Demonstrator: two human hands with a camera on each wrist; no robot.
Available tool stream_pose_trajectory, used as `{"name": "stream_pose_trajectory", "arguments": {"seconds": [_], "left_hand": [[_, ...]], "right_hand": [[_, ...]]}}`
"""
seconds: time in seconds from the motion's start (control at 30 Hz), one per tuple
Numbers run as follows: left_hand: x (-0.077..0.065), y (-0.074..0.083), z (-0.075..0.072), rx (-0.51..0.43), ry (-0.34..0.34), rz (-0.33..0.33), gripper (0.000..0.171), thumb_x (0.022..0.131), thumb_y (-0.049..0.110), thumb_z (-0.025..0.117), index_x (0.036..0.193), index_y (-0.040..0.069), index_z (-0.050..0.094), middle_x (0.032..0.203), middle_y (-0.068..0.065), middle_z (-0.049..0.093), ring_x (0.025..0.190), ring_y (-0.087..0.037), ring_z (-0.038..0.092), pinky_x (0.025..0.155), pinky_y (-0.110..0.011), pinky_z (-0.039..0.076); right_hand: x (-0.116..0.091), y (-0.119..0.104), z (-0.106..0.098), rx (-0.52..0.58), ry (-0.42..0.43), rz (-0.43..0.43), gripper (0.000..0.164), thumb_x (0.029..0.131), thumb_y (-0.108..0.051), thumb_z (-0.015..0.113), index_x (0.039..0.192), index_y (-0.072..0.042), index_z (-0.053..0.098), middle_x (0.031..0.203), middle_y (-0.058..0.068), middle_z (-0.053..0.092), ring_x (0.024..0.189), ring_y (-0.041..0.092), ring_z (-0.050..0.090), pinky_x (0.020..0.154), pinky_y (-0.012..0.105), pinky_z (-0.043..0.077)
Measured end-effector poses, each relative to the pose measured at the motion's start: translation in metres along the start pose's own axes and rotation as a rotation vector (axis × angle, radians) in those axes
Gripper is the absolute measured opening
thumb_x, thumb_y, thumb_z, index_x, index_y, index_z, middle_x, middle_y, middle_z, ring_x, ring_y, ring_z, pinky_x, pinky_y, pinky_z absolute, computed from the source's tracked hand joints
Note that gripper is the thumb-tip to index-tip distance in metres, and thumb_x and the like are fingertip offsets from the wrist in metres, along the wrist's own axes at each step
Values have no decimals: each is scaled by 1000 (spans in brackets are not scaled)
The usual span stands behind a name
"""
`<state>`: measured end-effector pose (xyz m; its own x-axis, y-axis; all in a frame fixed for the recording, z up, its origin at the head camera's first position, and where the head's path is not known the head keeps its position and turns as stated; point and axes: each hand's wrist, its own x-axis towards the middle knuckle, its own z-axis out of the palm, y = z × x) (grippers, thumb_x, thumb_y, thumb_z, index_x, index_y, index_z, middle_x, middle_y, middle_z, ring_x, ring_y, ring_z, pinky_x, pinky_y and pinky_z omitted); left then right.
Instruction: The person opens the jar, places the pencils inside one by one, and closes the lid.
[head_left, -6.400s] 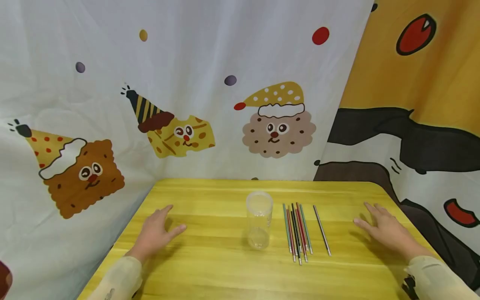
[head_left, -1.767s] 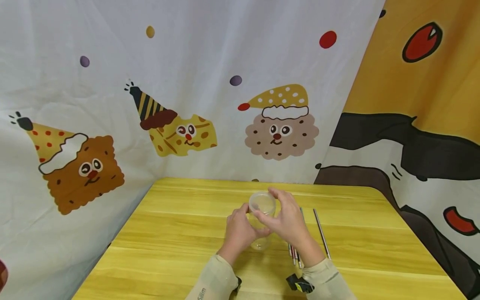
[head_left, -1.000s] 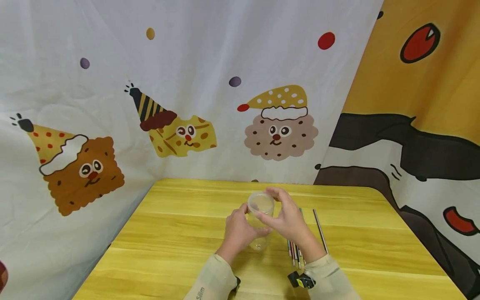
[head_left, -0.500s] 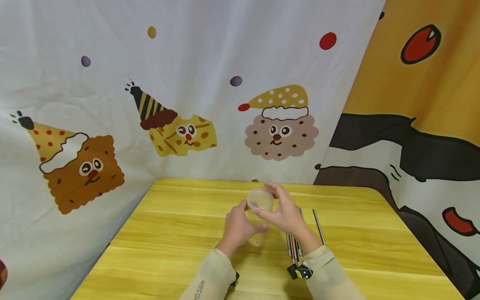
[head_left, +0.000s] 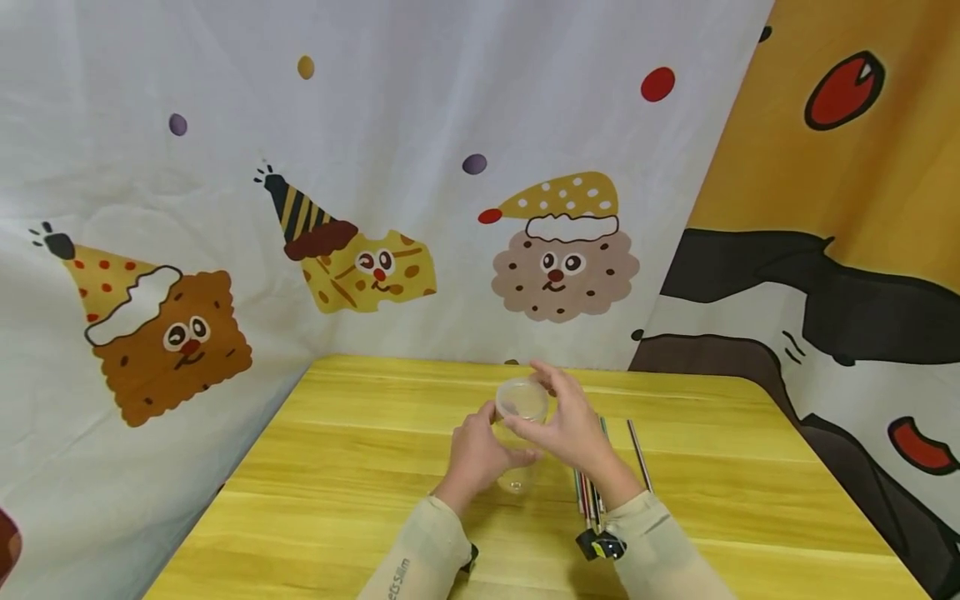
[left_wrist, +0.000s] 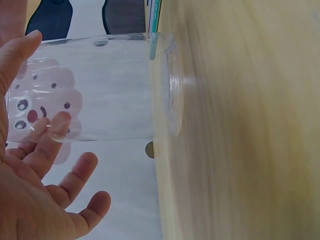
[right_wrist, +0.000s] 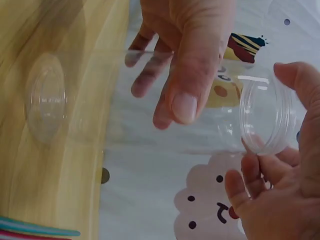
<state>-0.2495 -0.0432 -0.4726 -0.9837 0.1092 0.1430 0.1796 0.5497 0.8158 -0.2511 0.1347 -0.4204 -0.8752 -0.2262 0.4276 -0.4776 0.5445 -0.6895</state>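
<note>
Formerly apart, hands (head_left: pixel 478 452) (head_left: pixel 574 429) round jar (head_left: pixel 522 402)

The left forearm (head_left: pixel 420 546) and the right forearm (head_left: pixel 667 550) are slanting forward and inward, the two hands working close together. The left hand (head_left: pixel 480 450) is gripping from the lower position, its thumb (head_left: pixel 522 457) pointing rightward while its ring and little fingers (left_wrist: pixel 74 181) are standing free. The right hand (head_left: pixel 573 429) is gripping higher up, its thumb (head_left: pixel 528 430) and fingers curving round from opposite sides.
</note>
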Motion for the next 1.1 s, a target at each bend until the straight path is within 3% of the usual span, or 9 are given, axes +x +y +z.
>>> {"name": "stream_pose_trajectory", "arguments": {"seconds": [0.17,0.37,0.57,0.77,0.93,1.1], "left_hand": [[-1,-1,0,-9,2,-18,86,72,49,99,145,21,63,144,-1,70,136,-39,60,115,-74,38],[-1,0,1,7,9,11,81,73,46,99,142,20,64,140,0,72,132,-36,65,114,-75,38],[0,1,3,-1,14,-28,87,71,46,100,145,22,63,144,2,71,134,-37,62,113,-68,46],[0,-1,1,19,20,30,79,73,45,99,140,19,65,131,2,76,126,-35,67,111,-71,44],[-2,0,0,26,27,-24,82,72,53,99,139,22,65,141,-1,72,131,-40,63,110,-67,48],[-3,1,2,13,39,-33,77,70,54,99,134,23,67,141,-3,72,128,-41,64,107,-63,52]], "right_hand": [[1,1,-4,35,-56,-50,87,87,-25,88,161,-15,45,146,9,63,125,28,60,103,52,52],[0,-3,0,-102,-22,-11,97,84,-53,89,162,-16,44,141,11,62,120,27,60,90,47,55],[-3,-7,2,-52,-30,-4,89,89,-36,86,165,-20,41,151,11,61,128,33,60,92,51,57],[-3,-15,4,-192,39,17,94,85,-54,88,161,-16,46,145,13,62,126,33,61,92,55,56],[-1,-17,1,-35,64,38,83,91,-39,86,159,-12,47,149,14,61,129,34,59,101,57,55],[-1,2,-20,31,93,116,83,95,-35,82,163,-12,40,160,16,53,139,38,52,111,58,47]]}}
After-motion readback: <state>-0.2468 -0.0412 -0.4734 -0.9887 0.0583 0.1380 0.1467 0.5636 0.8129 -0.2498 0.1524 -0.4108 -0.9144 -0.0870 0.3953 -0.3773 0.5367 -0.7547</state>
